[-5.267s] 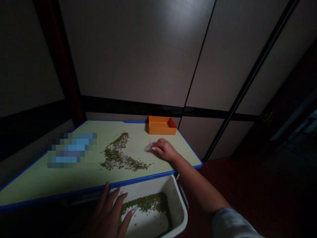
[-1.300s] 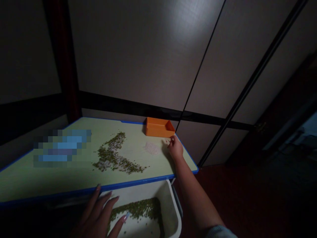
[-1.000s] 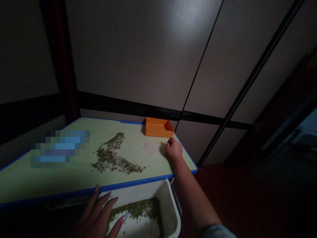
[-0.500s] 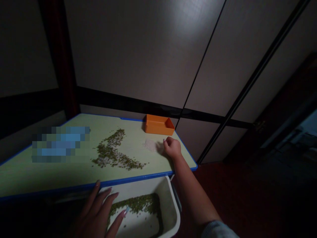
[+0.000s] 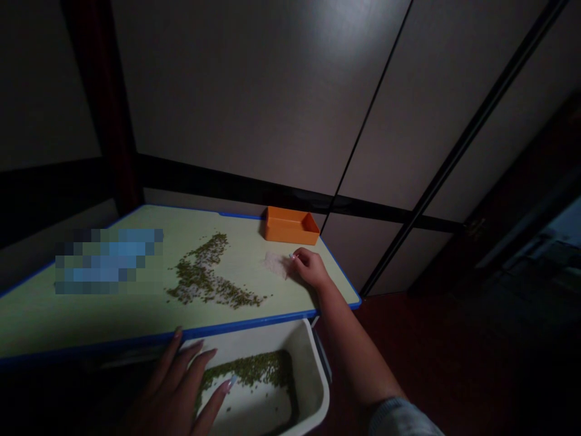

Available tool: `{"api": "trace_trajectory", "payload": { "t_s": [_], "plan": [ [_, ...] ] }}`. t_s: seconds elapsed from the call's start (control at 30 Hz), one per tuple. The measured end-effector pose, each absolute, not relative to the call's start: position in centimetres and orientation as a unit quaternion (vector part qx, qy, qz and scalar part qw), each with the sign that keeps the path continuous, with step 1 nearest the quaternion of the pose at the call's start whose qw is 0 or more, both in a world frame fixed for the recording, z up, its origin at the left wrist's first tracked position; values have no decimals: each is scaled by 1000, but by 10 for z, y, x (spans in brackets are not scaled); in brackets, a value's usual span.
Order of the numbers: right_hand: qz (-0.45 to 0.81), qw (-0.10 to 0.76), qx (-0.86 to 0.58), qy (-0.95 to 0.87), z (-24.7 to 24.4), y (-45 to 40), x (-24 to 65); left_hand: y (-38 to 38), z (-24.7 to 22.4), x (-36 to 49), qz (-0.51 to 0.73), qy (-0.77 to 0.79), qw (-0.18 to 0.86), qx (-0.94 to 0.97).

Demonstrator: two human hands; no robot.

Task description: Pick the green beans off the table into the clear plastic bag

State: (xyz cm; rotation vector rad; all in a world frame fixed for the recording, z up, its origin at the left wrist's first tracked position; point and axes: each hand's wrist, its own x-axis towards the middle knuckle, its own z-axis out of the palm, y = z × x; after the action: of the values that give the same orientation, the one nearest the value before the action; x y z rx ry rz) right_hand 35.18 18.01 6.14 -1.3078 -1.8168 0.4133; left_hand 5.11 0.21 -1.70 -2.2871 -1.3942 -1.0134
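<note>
My right hand (image 5: 309, 266) is over the right part of the pale green tabletop (image 5: 254, 242), thumb and fingers pinched together. What the pinch holds, if anything, is too small to name. Just left of its fingertips lies a small patch of pale grains (image 5: 275, 264). Farther left, green bean-like grains mixed with pale ones (image 5: 200, 275) spread in a bent band. My left hand (image 5: 186, 387), fingers spread, is at the left of a white bin (image 5: 320, 387) below the table edge. Green grains (image 5: 258, 368) lie along the bin's far side.
An orange open box (image 5: 290, 229) stands at the table's back right, close to the cabinet wall (image 5: 254, 103). At the left of the tabletop is a blurred-out blue shape (image 5: 113, 257). A blue rim (image 5: 254, 321) edges the table.
My right hand has shifted slightly left, its fingertips coming closer to the pale grains. The left hand stays spread at the bin. The view has tilted a little.
</note>
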Motion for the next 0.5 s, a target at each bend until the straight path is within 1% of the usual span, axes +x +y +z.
{"api": "trace_trajectory", "payload": {
  "t_s": [0.13,0.5],
  "plan": [
    [181,421,-509,-728,62,180,351,2,-17,52,-352,-486,134,-789],
    [151,392,-531,-736,66,178,348,2,-16,51,-353,-488,116,-789]
  ]
}}
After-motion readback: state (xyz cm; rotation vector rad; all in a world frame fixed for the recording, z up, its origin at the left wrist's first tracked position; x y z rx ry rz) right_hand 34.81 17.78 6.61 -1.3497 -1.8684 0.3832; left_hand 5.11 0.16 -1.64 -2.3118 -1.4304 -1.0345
